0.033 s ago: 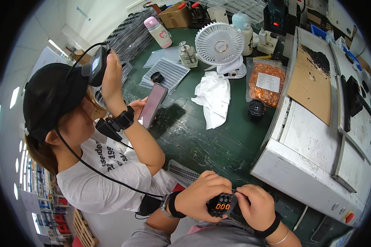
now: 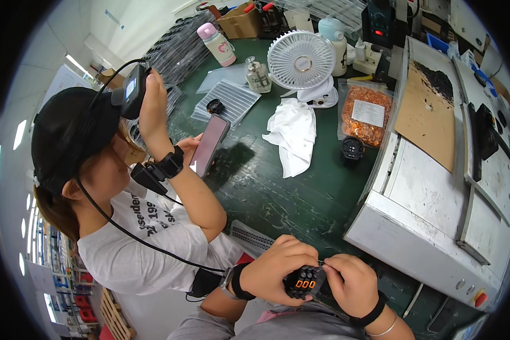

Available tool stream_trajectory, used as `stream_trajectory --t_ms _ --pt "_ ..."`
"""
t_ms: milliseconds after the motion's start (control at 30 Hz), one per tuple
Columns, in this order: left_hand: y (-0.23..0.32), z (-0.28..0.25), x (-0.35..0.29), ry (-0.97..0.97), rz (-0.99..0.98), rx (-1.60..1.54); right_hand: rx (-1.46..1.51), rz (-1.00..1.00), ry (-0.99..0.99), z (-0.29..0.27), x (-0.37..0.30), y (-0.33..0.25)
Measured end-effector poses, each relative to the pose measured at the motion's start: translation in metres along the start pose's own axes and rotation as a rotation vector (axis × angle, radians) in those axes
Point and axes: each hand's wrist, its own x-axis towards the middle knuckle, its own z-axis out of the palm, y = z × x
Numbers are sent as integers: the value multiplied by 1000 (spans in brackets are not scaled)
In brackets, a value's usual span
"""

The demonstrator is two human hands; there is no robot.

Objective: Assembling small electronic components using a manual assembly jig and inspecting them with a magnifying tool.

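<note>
My left hand [image 2: 276, 268] is wrapped round a small black device [image 2: 305, 283] with glowing orange digits and several small dark buttons, held low in front of my lap. On the device's right side, the thumb and fingers of my right hand [image 2: 354, 284] are closed at its upper corner; what lies between their tips is too small to make out. Beside me on the left, a person in a black cap [image 2: 68, 130] holds a phone [image 2: 211, 144] in one hand and raises the other to a black device [image 2: 135, 93] at the cap's brim.
On the green table [image 2: 266, 198] lie a white cloth [image 2: 292, 136], a round black part [image 2: 352, 148] and a bag of orange-brown pieces [image 2: 368, 110]. Behind stand a white fan [image 2: 301, 59], a glass bottle [image 2: 258, 76] and a pink-capped bottle [image 2: 217, 44]. A white machine [image 2: 419, 238] borders the right.
</note>
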Motion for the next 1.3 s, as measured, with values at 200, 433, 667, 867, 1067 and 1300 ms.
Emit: stream_trajectory --t_ms 200,433,667,867,1067,1300 --pt "-5 5 -1 71 1 -137 -128 -152 -7 -2 -4 1" --pt "-4 9 -6 129 -6 -285 -172 -264 31 3 -7 5" --pt "1 7 -6 118 -1 -320 34 -59 58 2 -4 -3" --pt "5 2 -4 17 75 -142 148 -14 -7 -3 -2 1" --pt "13 2 -3 -42 63 10 200 53 -93 -7 -4 1" --pt "8 6 -5 35 22 -222 -27 -184 -92 -12 -3 0"
